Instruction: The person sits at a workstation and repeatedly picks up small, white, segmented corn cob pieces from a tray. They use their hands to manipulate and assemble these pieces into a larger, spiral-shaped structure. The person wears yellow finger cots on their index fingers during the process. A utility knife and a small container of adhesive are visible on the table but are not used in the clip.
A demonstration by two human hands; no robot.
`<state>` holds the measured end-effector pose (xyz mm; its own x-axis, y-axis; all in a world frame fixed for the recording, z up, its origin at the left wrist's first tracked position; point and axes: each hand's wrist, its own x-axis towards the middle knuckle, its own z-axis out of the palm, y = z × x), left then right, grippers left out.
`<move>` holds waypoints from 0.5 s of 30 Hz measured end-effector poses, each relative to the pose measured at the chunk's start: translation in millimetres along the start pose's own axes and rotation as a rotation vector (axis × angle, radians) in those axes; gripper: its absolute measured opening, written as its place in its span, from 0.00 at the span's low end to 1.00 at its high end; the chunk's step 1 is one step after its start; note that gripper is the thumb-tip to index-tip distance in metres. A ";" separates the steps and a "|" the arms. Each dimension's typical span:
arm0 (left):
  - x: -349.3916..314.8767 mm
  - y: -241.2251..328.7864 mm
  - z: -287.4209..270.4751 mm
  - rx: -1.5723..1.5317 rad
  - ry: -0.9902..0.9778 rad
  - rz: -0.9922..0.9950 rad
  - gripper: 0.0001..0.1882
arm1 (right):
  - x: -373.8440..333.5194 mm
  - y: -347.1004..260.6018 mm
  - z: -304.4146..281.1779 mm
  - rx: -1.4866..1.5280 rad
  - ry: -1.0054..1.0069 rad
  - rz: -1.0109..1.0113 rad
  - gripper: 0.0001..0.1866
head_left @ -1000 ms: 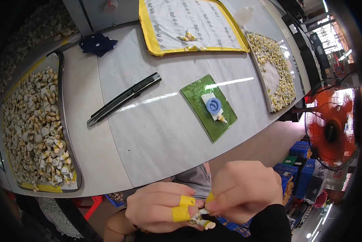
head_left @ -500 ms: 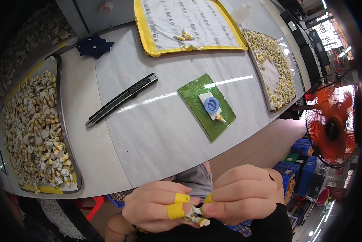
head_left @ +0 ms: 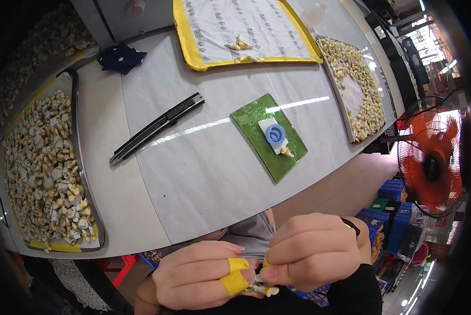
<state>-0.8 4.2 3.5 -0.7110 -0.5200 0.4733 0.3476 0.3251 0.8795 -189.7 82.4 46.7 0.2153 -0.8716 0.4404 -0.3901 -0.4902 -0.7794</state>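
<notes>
Over my lap, below the table's front edge, both hands are closed around one small white, yellow and cream figurine-like piece (head_left: 267, 289). My left hand (head_left: 199, 275), with yellow tape on its fingers, pinches the piece from the left; one cream end sticks out below the fingertips. Against its upper side press the thumb and fingertips of my right hand (head_left: 317, 252), which also shows a bit of yellow at a fingertip. My fingers hide much of the piece. On the table ahead lies a green mat (head_left: 280, 167), bearing a round blue mould-like disc (head_left: 275, 135) and another small piece (head_left: 285, 151).
A black utility knife (head_left: 157, 128) lies left of the mat. Trays heaped with small pieces stand at left (head_left: 79, 157) and right (head_left: 345, 118). A yellow-edged, cloth-covered tray (head_left: 199, 62) is at the back, beside dark blue cloth (head_left: 121, 59). An orange fan (head_left: 432, 157) stands at right.
The held piece has moved slightly right and turned a little, and my fingers now cover more of it. My right hand has shifted slightly left. Things on the table stay in place.
</notes>
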 end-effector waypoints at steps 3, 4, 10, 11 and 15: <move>-1.9 0.3 0.2 -0.020 0.002 -0.022 0.14 | 1.3 -0.8 -0.8 0.007 -0.001 0.000 0.06; -4.0 -2.3 0.4 -0.026 -0.004 -0.015 0.15 | -0.3 -1.7 0.3 -0.006 0.015 0.003 0.06; -8.8 -6.5 13.6 0.063 0.154 -0.044 0.19 | -2.9 -7.7 10.7 -0.201 0.151 0.028 0.10; -11.5 -9.3 17.4 0.066 0.226 -0.049 0.19 | -3.4 -7.2 11.0 -0.234 0.162 0.025 0.11; -4.7 -15.1 10.2 -0.040 0.112 -0.085 0.22 | -6.2 4.3 6.9 -0.044 0.117 0.044 0.10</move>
<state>-8.9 9.8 -12.5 -0.6668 -0.6302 0.3978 0.3147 0.2458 0.9168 -186.5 85.6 37.6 0.0923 -0.8847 0.4570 -0.4365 -0.4485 -0.7800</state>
